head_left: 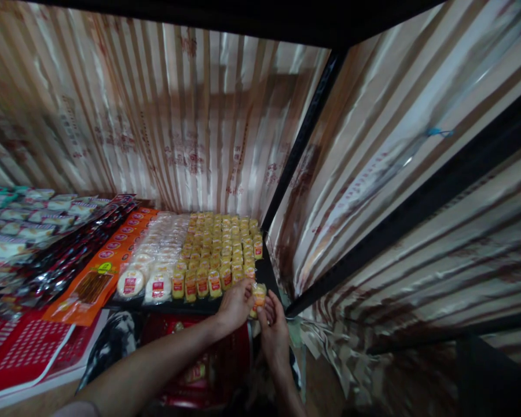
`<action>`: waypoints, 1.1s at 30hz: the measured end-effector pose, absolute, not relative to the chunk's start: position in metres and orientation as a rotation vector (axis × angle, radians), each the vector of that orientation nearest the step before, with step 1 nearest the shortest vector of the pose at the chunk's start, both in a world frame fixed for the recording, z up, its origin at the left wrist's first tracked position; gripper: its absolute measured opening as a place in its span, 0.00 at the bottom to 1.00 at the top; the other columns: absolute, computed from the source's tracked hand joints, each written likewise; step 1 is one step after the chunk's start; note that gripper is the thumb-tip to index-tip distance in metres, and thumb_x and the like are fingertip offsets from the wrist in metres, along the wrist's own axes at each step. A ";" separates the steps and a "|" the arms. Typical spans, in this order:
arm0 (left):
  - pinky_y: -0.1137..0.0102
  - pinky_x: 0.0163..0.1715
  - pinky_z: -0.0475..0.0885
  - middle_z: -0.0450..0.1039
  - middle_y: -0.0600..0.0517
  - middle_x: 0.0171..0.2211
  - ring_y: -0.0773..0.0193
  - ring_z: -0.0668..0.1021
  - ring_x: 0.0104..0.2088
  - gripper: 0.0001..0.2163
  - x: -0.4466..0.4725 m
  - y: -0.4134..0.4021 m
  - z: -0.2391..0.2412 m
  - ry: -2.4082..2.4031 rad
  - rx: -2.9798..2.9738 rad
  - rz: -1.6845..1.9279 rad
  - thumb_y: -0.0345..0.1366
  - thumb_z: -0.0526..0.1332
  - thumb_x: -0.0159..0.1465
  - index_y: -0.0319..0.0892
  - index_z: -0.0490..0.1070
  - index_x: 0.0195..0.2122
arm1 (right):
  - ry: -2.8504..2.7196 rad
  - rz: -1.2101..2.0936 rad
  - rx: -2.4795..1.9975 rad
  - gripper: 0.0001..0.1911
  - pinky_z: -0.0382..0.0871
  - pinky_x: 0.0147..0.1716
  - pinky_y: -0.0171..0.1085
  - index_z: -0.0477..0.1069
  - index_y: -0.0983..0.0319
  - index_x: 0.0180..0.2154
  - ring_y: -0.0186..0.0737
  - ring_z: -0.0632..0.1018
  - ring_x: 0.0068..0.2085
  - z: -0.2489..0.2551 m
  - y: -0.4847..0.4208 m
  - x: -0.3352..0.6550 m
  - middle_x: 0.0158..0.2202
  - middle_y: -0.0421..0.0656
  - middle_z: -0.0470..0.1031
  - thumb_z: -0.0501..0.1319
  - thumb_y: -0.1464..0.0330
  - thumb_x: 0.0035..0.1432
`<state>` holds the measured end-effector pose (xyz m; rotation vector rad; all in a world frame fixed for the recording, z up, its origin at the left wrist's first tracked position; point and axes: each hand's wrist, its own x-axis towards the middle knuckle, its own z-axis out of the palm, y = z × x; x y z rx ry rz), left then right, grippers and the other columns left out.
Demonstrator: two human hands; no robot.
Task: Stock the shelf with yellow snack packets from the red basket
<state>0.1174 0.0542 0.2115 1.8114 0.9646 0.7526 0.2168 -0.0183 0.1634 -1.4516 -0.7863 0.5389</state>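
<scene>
Near the front right corner of a black shelf (267,278), my two hands meet around a small yellow snack packet (259,293) in clear wrapping with an orange-red label. My left hand (235,305) pinches it from the left with curled fingers. From below and to the right, the fingers and thumb of my right hand (274,324) close on the same packet. Just behind them, similar yellow packets (219,249) stand in tight rows, labels facing forward. Part of the held packet is hidden by my fingers.
Left of the yellow rows lie round white wrapped snacks (158,286), an orange bag of brown sticks (91,284), dark shiny packets (65,249) and white packets (39,217). A red basket (30,347) sits below left. Black posts (304,139) and pleated printed sheeting (208,127) enclose the shelf.
</scene>
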 end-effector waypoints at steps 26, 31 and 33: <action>0.56 0.59 0.53 0.65 0.41 0.53 0.50 0.61 0.58 0.11 0.194 0.163 0.262 1.074 2.589 0.421 0.30 0.58 0.58 0.36 0.73 0.41 | -0.992 -0.071 -1.759 0.23 0.62 0.50 0.47 0.65 0.67 0.50 0.49 0.70 0.49 0.164 0.091 0.273 0.46 0.55 0.70 0.46 0.64 0.57; 0.56 0.58 0.54 0.64 0.39 0.53 0.49 0.58 0.59 0.10 0.199 0.171 0.257 1.084 2.651 0.426 0.29 0.56 0.59 0.35 0.74 0.39 | -0.992 -0.055 -1.743 0.24 0.62 0.50 0.48 0.65 0.69 0.50 0.49 0.69 0.50 0.149 0.105 0.280 0.47 0.57 0.70 0.46 0.64 0.56; 0.57 0.58 0.54 0.65 0.40 0.53 0.50 0.58 0.60 0.10 0.201 0.175 0.255 1.097 2.662 0.426 0.29 0.55 0.59 0.35 0.75 0.38 | -0.994 -0.041 -1.733 0.24 0.62 0.51 0.48 0.65 0.68 0.51 0.49 0.69 0.51 0.145 0.110 0.282 0.48 0.56 0.70 0.47 0.65 0.56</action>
